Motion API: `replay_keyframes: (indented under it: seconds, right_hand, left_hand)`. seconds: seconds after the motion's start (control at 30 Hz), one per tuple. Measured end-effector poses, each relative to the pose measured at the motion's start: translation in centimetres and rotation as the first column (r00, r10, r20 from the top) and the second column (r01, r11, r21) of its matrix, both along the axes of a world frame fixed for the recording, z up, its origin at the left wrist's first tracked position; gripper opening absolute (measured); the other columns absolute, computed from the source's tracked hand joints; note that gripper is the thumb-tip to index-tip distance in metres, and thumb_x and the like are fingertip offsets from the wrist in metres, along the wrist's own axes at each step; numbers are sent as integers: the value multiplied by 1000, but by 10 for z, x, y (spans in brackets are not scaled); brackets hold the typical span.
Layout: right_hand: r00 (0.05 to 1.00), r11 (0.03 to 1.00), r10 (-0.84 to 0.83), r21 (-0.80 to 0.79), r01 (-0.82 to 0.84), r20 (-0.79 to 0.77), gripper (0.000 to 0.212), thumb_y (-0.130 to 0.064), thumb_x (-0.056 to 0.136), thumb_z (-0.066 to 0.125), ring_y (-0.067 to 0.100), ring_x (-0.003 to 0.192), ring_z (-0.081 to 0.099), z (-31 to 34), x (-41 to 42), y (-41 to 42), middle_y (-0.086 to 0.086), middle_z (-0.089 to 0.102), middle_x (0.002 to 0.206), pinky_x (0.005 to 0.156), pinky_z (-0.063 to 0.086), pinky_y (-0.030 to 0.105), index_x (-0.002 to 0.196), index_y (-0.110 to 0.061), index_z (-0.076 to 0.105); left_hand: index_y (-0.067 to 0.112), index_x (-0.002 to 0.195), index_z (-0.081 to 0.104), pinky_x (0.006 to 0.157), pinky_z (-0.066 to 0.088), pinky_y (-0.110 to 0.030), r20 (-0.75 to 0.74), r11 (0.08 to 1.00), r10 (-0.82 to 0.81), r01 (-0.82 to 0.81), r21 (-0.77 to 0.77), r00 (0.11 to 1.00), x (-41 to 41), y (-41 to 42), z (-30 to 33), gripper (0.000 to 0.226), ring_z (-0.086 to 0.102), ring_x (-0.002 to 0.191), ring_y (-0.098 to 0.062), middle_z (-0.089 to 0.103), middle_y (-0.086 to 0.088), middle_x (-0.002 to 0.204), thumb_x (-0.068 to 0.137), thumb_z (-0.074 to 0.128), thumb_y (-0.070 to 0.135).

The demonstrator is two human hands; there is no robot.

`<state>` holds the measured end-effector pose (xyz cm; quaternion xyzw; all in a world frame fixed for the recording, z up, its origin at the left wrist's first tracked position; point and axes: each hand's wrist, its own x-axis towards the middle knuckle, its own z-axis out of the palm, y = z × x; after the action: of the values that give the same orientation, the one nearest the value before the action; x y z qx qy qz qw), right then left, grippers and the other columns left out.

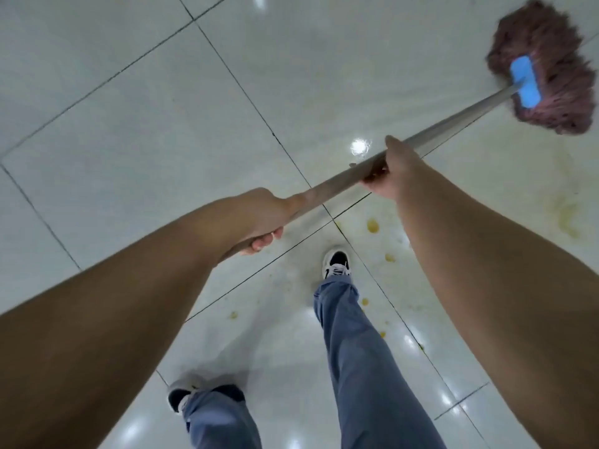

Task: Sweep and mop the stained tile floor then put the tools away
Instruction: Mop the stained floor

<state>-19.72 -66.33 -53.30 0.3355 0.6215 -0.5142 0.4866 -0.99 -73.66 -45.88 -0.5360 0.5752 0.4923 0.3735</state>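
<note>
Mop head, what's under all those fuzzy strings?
Around the mop head only pale tile floor shows, and it looks clean there. The strands and blue clamp hide whatever is underneath. The yellow stains lie nearer the feet.

Reddish-brown string mop (547,59) with blue clamp, grey handle slanting down-left, yellow-brown stains (372,225) on glossy pale tile floor (129,124)

Bare forearms, blue trousers (363,351) (black-and-white sneakers (337,264))

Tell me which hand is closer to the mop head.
Right. The right hand grips the handle partway toward the mop head; the left hand holds it farther back, near its end.
</note>
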Motion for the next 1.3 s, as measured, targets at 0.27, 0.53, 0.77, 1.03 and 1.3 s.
replay_keyframes:
  seconds: [0.27,0.53,0.77,1.03,1.3]
  right_hand:
    - [960,977,-150,-112,181,235,39,-45,96,42,14,51,44,19,292,-6,4,47,46,54,43,25,81,-10,43]
    - [894,996,41,-87,-2,446,49,-51,96,36,17,34,47,77,628,7,4,46,43,51,50,24,69,-11,36]
    - [884,992,125,-45,-117,451,44,-48,97,39,23,60,57,91,669,29,12,53,74,50,54,41,82,-7,43]
    - [969,991,128,5,-132,209,38,-44,98,41,21,65,62,55,493,41,10,59,75,50,56,34,87,-8,46]
    - [997,998,51,29,-50,-49,31,-33,100,39,27,81,61,49,305,60,12,56,88,54,51,36,89,-5,49]
  left_hand:
    - [10,59,48,33,30,-11,31,997,55,-56,48,998,309,4,44,79,32,25,-14,38,3,33,50,45,89]
    - [18,46,43,36,33,-17,308,982,106,-147,115,946,635,27,137,73,36,32,-16,41,1,40,54,44,91]
    - [14,59,39,40,32,-15,359,959,133,-212,189,924,677,51,149,73,33,32,-16,38,1,39,65,40,87]
    - [7,67,48,36,39,-14,176,976,95,-127,179,980,496,61,92,66,37,23,-13,41,4,28,82,38,71]
    - [11,71,45,35,36,-13,-67,982,134,-124,141,989,295,83,66,59,39,28,-12,45,0,41,88,36,66]
